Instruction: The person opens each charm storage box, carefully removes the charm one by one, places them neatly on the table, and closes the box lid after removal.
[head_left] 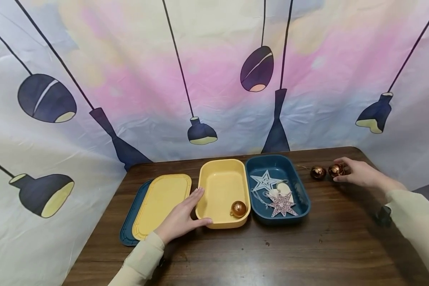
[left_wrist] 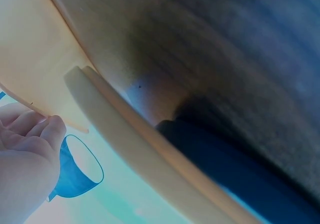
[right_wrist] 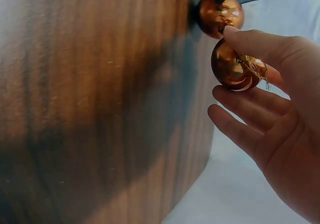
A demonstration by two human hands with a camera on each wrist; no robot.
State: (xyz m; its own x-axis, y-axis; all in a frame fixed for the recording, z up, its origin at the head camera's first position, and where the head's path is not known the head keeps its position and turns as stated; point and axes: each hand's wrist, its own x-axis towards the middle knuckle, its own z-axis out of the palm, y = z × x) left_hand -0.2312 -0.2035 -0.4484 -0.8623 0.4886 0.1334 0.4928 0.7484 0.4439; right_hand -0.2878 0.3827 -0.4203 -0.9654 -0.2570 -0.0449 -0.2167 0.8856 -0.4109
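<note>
At the table's right back, my right hand (head_left: 359, 172) pinches a shiny copper Christmas bauble (head_left: 336, 170) between thumb and fingers. A gold string hangs from this bauble (right_wrist: 237, 67) in the right wrist view. Beside it lies a second copper bauble (head_left: 318, 172). My left hand (head_left: 184, 216) rests with extended fingers against the left side of a yellow box (head_left: 219, 186), its thumb at the front rim. One copper bauble (head_left: 238, 209) lies in that box's front right corner. The adjoining blue box (head_left: 298, 190) holds a white star (head_left: 265, 181), a glittery pink star (head_left: 283, 205) and pale ornaments.
Left of the boxes, a yellow lid (head_left: 164, 202) lies on top of a blue lid (head_left: 128, 230). Everything stands on a dark wooden table (head_left: 271, 258). A cloth printed with lamps (head_left: 214, 79) hangs behind the table's back edge.
</note>
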